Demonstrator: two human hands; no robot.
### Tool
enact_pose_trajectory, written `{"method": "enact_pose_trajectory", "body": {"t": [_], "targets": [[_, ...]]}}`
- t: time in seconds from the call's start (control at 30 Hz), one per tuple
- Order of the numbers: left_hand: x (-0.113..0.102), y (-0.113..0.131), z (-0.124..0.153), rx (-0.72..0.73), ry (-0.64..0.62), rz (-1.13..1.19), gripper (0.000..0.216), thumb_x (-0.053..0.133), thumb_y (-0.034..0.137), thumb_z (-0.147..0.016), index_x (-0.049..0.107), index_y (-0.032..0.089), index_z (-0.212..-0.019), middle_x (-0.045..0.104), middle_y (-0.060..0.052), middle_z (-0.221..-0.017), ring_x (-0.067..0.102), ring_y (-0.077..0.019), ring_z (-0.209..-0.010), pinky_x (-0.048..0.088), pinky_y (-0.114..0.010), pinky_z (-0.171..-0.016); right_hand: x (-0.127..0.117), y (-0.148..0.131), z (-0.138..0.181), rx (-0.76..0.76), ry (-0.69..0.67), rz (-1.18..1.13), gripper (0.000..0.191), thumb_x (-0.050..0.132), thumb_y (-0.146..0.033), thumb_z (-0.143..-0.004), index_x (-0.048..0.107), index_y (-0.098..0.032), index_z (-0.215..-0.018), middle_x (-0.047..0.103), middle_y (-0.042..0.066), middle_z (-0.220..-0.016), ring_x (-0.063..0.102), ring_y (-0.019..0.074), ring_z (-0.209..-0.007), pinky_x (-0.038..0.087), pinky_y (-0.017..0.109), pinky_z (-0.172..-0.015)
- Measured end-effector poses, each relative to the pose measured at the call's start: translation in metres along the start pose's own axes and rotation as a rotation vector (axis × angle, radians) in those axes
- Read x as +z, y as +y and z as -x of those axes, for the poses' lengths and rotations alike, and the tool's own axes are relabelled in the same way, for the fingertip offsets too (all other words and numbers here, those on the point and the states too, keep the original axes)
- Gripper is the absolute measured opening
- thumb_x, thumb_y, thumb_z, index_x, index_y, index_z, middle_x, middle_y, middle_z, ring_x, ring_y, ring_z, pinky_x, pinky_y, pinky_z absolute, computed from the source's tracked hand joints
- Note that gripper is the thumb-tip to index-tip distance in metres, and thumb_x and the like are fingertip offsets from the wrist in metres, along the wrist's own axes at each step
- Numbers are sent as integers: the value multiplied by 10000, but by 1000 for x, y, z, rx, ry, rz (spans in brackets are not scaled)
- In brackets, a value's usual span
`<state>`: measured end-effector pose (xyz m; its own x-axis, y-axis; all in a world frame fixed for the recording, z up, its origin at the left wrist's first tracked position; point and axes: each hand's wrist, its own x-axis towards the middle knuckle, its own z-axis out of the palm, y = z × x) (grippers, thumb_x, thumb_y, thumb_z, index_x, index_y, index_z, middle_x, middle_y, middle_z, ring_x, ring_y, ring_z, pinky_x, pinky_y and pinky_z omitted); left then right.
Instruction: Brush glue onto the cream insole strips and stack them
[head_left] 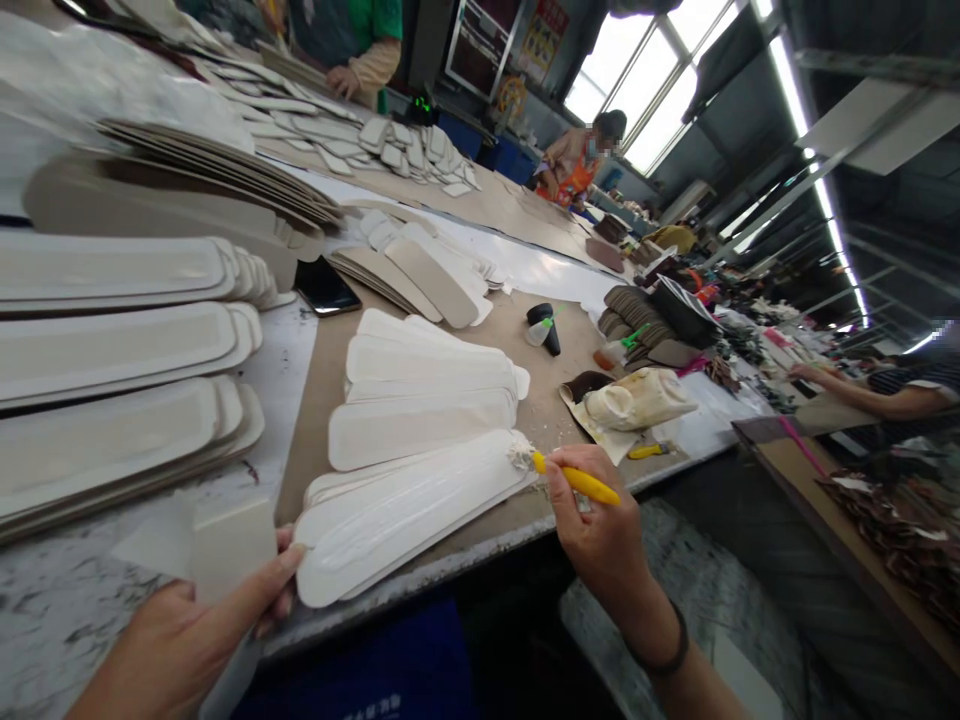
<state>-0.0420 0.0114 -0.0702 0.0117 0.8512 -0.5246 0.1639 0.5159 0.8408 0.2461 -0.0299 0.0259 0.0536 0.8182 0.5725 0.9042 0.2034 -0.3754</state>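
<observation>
Our left hand (pixel 202 628) is half curled at the top white panel's (pixel 412 515) near end, its grip unclear; our right hand (pixel 600 530) is closed around the yellow brush (pixel 592 485) at the far end. We judge that panel mostly coated, the fanned panels (pixel 427 425) beyond not yet.

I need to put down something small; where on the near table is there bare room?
The brown board is mostly bare between the fanned white pieces and the clear green-tipped bottle; a narrower strip lies below the phone, left of those pieces. It is crowded at the left, with white stacks, and around the cream-coloured container.
</observation>
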Motion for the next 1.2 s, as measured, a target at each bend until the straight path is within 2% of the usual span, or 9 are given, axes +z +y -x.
{"method": "enact_pose_trajectory", "body": {"t": [0.1, 0.33, 0.43, 0.63, 0.87, 0.93, 1.0, 1.1, 1.2], "targets": [[1, 17, 11, 7, -43, -14, 391, 655, 532, -628, 527, 230, -416, 637, -26, -593, 603, -233, -717, 435, -308, -726, 3, -22, 3, 36, -16, -135, 110, 505, -118, -866, 567, -208, -879, 576, 52, -826, 557, 206, -829, 465, 358, -766], [3, 32, 22, 26, -63, -4, 363, 637, 518, -610, 513, 230, -428, 617, -24, -592, 588, -246, -749, 393, -340, -809, 46, -81, 26, 287, -217, -726, 111, 494, -173, -892, 597, -210, -912, 584, 50, -871, 588, 187, -815, 500, 335, -735], [3, 28, 18, 14, -44, 2, 361, 649, 518, -585, 534, 222, -413, 645, -53, -654, 590, -271, -801, 397, -350, -788, 48, -62, 26, 188, -141, -575, 112, 514, -147, -869, 605, -203, -902, 595, 54, -843, 583, 202, -845, 494, 352, -768], [3, 19, 13, 31, -69, 8, 429, 641, 575, -588, 523, 221, -376, 668, -61, -673, 596, -263, -798, 397, -350, -816, 12, -4, 14, 51, 72, -87, 116, 533, -128, -851, 614, -209, -869, 608, 57, -817, 592, 214, -812, 499, 365, -752], [-6, 22, 19, -20, 96, -17, 368, 696, 570, -584, 621, 210, -592, 649, -16, -640, 597, -238, -699, 434, -317, -675, -3, -23, 8, -56, 57, -39, 138, 509, -124, -864, 573, -220, -941, 588, 67, -872, 566, 224, -870, 467, 401, -798], [-8, 30, 30, 54, 76, -48, 393, 616, 594, -664, 589, 215, -563, 574, 11, -545, 568, -206, -644, 416, -293, -638, -1, -38, 6, 9, 0, -164, 120, 474, -161, -888, 562, -223, -943, 586, 72, -911, 551, 232, -930, 444, 405, -837], [-6, 40, 44, 112, -79, 31, 368, 576, 568, -703, 613, 210, -627, 550, 21, -526, 517, -167, -569, 397, -266, -566, 6, -54, 3, 80, -104, -334, 118, 440, -202, -913, 557, -225, -910, 592, 65, -896, 553, 225, -935, 444, 368, -831], [4, 56, 62, 71, -228, 217, 328, 598, 512, -702, 661, 193, -747, 607, 11, -572, 453, -122, -487, 360, -240, -488, 25, -80, 0, 181, -351, -567, 145, 457, -272, -918, 555, -219, -826, 573, 27, -743, 565, 180, -733, 461, 283, -664], [13, 63, 71, 33, -347, 264, 380, 626, 537, -679, 673, 162, -637, 600, -6, -495, 498, -123, -460, 398, -243, -504, 49, -103, -1, 389, -665, -925, 151, 533, -367, -878, 527, -222, -835, 496, -44, -566, 512, 130, -495, 421, 234, -475]]}}
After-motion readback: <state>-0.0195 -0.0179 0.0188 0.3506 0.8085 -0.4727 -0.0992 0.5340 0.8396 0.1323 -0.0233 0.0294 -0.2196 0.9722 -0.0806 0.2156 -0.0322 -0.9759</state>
